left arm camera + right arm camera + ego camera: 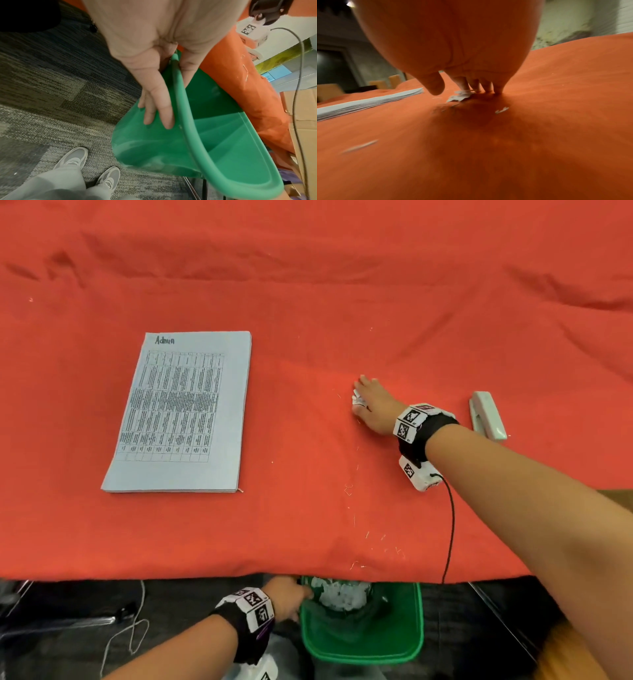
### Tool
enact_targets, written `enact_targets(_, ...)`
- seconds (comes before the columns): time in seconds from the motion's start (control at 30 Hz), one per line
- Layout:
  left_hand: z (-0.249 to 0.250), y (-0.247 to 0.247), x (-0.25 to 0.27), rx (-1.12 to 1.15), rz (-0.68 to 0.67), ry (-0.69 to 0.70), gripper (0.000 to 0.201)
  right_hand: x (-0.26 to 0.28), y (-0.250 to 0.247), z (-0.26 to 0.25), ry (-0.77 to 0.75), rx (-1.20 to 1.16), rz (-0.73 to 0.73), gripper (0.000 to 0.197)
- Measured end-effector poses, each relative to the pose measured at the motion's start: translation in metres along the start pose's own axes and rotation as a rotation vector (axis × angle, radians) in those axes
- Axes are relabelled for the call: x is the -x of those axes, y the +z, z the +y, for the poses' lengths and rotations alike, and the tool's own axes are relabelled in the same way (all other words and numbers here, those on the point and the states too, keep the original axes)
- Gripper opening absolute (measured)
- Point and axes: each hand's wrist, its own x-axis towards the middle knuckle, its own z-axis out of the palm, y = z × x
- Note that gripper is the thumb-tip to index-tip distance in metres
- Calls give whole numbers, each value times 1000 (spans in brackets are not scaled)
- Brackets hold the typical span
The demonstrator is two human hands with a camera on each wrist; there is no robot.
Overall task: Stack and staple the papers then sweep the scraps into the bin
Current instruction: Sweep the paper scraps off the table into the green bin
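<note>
The stack of printed papers lies squared up on the left of the red tablecloth; its edge shows in the right wrist view. My right hand rests with straight fingers on the cloth, fingertips pressing on white paper scraps. Below the table's near edge, my left hand grips the rim of the green bin, thumb inside, fingers outside. White scraps lie inside the bin.
A white stapler lies right of my right wrist. Tiny scraps and bits dot the cloth between my right hand and the near edge. The wrist cable hangs over that edge. Cardboard boxes stand beside the bin.
</note>
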Motion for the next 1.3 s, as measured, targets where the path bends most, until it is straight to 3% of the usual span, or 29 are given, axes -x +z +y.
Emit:
enact_targets(0.17,3,-2,5,-76,-27,-2,15,89,38,-7,-215,29,-149,62)
enact_targets(0.33,2,-5,9,-62,-14,-7,34,186,74,-11,-318,59,-351,65)
enact_targets(0.43,5,-4,9,-44,-12,-17,23,215,70,-18,-366,97,-457,61)
enact_targets(0.57,3,0,8,34,44,-16,10,166,22,-28,-320,66,-299,54)
enact_targets(0.7,1,1,8,54,57,-6,25,60,-11,-33,-197,62,-126,54)
enact_targets(0.87,0,0,5,45,36,35,31,-4,-21,-43,-75,73,-110,55)
enact_targets(1.07,0,-2,4,-27,-10,29,34,32,7,-37,-130,119,-183,58)
enact_targets(1.3,2,-1,3,-74,-16,4,36,168,50,-15,-281,147,-427,66)
